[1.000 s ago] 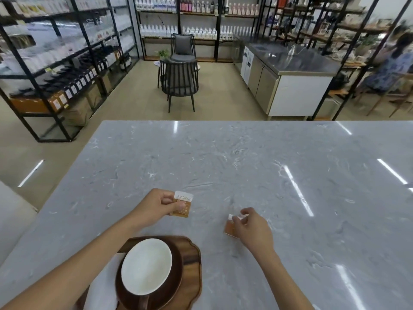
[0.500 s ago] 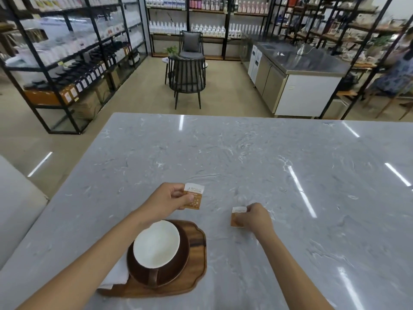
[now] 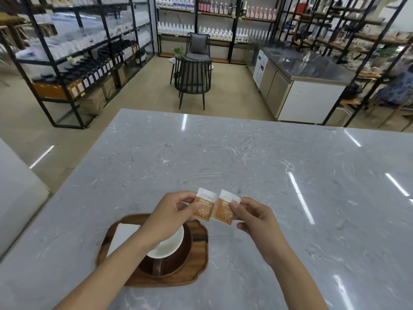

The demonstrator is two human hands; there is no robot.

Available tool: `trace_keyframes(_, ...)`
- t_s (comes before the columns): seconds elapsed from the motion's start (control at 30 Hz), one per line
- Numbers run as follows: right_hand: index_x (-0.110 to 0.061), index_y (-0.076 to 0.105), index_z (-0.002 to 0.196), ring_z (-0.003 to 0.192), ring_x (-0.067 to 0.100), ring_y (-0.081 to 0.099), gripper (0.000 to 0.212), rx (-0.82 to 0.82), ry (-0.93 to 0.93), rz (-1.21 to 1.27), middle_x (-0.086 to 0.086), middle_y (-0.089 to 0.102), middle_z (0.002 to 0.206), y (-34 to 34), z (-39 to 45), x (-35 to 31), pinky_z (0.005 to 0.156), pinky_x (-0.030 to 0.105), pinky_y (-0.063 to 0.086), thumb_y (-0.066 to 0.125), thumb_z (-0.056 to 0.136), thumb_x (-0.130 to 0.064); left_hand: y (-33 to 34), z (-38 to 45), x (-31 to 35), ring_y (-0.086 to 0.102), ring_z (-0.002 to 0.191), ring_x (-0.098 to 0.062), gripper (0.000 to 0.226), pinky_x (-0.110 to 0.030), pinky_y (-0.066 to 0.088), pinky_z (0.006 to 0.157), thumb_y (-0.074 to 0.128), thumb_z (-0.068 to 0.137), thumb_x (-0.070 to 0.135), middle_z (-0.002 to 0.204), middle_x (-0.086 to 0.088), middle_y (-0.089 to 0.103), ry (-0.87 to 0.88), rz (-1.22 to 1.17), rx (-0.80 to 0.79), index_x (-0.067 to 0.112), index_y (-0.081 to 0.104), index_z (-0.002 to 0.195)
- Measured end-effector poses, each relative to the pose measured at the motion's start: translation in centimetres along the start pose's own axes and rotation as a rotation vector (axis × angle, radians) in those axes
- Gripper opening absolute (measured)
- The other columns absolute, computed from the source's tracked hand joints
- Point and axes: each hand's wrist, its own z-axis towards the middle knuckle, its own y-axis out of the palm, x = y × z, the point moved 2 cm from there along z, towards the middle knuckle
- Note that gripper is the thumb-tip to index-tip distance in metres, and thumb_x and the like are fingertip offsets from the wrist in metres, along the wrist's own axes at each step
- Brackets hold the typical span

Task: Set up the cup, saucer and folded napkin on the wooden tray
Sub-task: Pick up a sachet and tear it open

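A dark wooden tray (image 3: pixel 199 260) lies on the marble table near me. On it stand a brown saucer (image 3: pixel 178 258) with a cup (image 3: pixel 172 245) that is white inside, and a folded white napkin (image 3: pixel 121 236) at the tray's left. My left hand (image 3: pixel 172 213) pinches an orange and white sachet (image 3: pixel 204 208) above the tray's far edge. My right hand (image 3: pixel 254 218) pinches a second, matching sachet (image 3: pixel 224 209) right beside the first. My left forearm hides part of the cup and napkin.
The grey marble table (image 3: pixel 245 157) stretches far ahead and to the right. Beyond it stand a black chair (image 3: pixel 193 83), black shelving with bottles (image 3: pixel 89 52) at left and back, and a steel counter (image 3: pixel 308 81) at right.
My right hand lifted its sachet off the table and brought it left, next to the one in my left hand. Both sachets are now held side by side above the tray's far edge.
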Motion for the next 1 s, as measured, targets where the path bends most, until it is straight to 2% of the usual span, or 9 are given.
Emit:
trace_keyframes(0.13,-0.03,0.08,0.104,0.09,0.016,0.076,0.013,0.042,-0.009,0.001,0.002,0.082,0.098,1.4,-1.2,-0.6,0.068,0.025,0.052,0.071,0.095,-0.03,1.6,-1.6,0.3,0.074,0.105,-0.015,0.021,-0.032,0.061,0.09,0.063,0.099,0.02,0.111,0.006,0.078,0.007,-0.083,-0.009,0.029,0.077,0.112)
trace_keyframes(0.27,-0.038,0.079,0.106,0.087,0.013,0.077,0.018,0.062,0.002,0.033,-0.001,0.083,0.096,2.0,-2.2,-0.1,0.061,0.021,0.054,0.075,0.092,-0.029,2.7,-3.3,-0.3,0.073,0.108,-0.017,0.023,-0.037,0.06,0.094,0.062,0.1,0.024,0.113,0.004,0.079,-0.034,-0.193,0.008,0.026,0.076,0.118)
trace_keyframes(0.37,-0.042,0.077,0.11,0.085,0.01,0.077,0.024,0.064,0.037,0.068,-0.001,0.083,0.095,2.4,-2.7,0.7,0.063,0.019,0.056,0.076,0.091,-0.027,3.7,-4.5,-1.3,0.073,0.11,-0.016,0.025,-0.033,0.06,0.093,0.062,0.099,0.022,0.114,0.003,0.078,-0.076,-0.258,0.021,0.024,0.074,0.121)
trace_keyframes(0.53,-0.036,0.078,0.105,0.082,0.013,0.077,0.019,0.085,0.11,0.094,0.003,0.083,0.093,3.0,-4.0,2.6,0.063,0.02,0.056,0.076,0.091,-0.024,4.7,-7.1,-2.5,0.073,0.109,-0.013,0.031,-0.019,0.056,0.088,0.069,0.094,0.013,0.116,0.003,0.078,-0.094,-0.4,0.042,0.024,0.073,0.122)
trace_keyframes(0.67,-0.034,0.076,0.107,0.085,0.015,0.077,0.02,0.067,0.136,0.109,0.005,0.082,0.094,3.8,-5.3,3.8,0.064,0.02,0.057,0.076,0.091,-0.023,5.4,-9.0,-3.8,0.074,0.109,-0.018,0.033,-0.023,0.058,0.09,0.071,0.091,0.002,0.114,-0.002,0.079,-0.117,-0.478,0.127,0.018,0.074,0.12)
trace_keyframes(0.8,-0.038,0.075,0.111,0.087,0.011,0.075,0.028,0.059,0.184,0.074,0.002,0.082,0.095,4.0,-6.8,4.6,0.067,0.02,0.057,0.08,0.088,-0.022,5.4,-10.4,-5.4,0.075,0.105,-0.012,0.029,-0.017,0.058,0.081,0.074,0.09,0.006,0.108,0.005,0.08,-0.155,-0.445,0.239,0.023,0.076,0.113)
trace_keyframes(0.87,-0.036,0.076,0.111,0.089,0.011,0.075,0.029,0.054,0.216,0.072,0.002,0.082,0.098,4.1,-7.7,4.9,0.067,0.02,0.057,0.081,0.086,-0.021,5.4,-11.0,-6.1,0.075,0.103,-0.011,0.028,-0.018,0.059,0.083,0.075,0.088,0.007,0.106,0.006,0.08,-0.154,-0.439,0.266,0.027,0.078,0.108)
trace_keyframes(1.0,-0.029,0.079,0.109,0.096,0.012,0.076,0.02,0.058,0.278,0.058,0.002,0.082,0.102,4.1,-9.5,5.4,0.07,0.021,0.054,0.077,0.089,-0.029,5.9,-12.7,-7.3,0.075,0.103,-0.011,0.028,-0.018,0.059,0.084,0.075,0.089,0.009,0.107,0.006,0.08,-0.136,-0.449,0.253,0.031,0.079,0.107)
